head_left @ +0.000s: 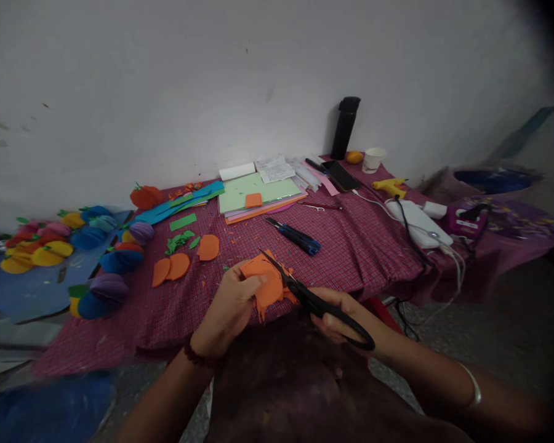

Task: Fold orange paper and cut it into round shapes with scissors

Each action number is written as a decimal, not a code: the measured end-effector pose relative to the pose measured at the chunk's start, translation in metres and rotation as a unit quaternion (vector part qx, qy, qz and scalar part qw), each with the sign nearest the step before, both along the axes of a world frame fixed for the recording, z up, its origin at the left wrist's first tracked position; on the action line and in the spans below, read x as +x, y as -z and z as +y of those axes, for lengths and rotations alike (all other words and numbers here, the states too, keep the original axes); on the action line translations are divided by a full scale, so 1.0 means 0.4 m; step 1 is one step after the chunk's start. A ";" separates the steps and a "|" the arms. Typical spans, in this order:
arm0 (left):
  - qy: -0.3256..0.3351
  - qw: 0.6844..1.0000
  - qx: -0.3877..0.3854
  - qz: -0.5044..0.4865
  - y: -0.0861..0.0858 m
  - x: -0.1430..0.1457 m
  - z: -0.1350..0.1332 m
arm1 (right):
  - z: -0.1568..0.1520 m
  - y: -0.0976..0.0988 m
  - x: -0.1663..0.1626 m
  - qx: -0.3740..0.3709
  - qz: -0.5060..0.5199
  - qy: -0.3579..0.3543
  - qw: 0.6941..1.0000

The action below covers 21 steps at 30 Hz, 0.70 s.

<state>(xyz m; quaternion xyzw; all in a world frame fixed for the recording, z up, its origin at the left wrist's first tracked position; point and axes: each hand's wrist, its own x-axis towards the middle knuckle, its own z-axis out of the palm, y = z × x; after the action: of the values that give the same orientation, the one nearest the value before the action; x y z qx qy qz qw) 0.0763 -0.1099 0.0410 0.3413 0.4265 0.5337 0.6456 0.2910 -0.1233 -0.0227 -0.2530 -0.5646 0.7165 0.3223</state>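
Pinched between thumb and fingers, orange paper (268, 287) with a jagged outer edge is in my left hand (235, 295). My right hand (339, 311) grips black-handled scissors (314, 298), whose blades lie over the upper right of that paper. Orange scraps hang from the paper near the table's front edge. Left of my hands lie rounded orange cutouts (180, 266) and another orange cutout (208, 247). Small green leaf shapes (181, 242) sit beside them. Behind my hands rests a blue and black utility knife (295, 236).
Colourful paper fruits (50, 252) crowd the left side. Stacked coloured sheets (258, 192) lie at the back centre. Toward the right are a phone (341, 176), black bottle (345, 128), paper cup (373, 160), yellow glue gun (390, 187) and a white power strip (418, 223) with cables.
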 end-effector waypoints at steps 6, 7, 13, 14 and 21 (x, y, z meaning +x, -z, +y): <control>0.016 1.000 -0.006 0.012 0.006 -0.025 0.002 | 0.001 -0.016 -0.002 -0.018 -0.007 -0.024 1.000; 0.017 1.000 -0.005 0.022 0.007 -0.029 0.002 | 0.004 -0.025 -0.003 -0.021 -0.012 -0.036 0.999; 0.029 0.993 -0.006 0.115 0.021 -0.031 -0.004 | 0.018 -0.057 -0.004 0.018 -0.039 -0.062 0.997; 0.028 0.992 -0.006 0.124 0.022 -0.029 -0.005 | 0.018 -0.056 -0.003 0.021 -0.038 -0.062 0.997; 0.042 0.987 -0.002 0.156 0.012 -0.027 -0.014 | 0.015 -0.036 0.003 0.031 -0.029 -0.058 0.997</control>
<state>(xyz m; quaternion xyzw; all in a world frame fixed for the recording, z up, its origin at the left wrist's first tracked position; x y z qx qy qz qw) 0.0655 -0.1155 0.0363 0.4368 0.5083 0.4458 0.5934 0.2920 -0.1173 -0.0082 -0.2303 -0.6097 0.7084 0.2710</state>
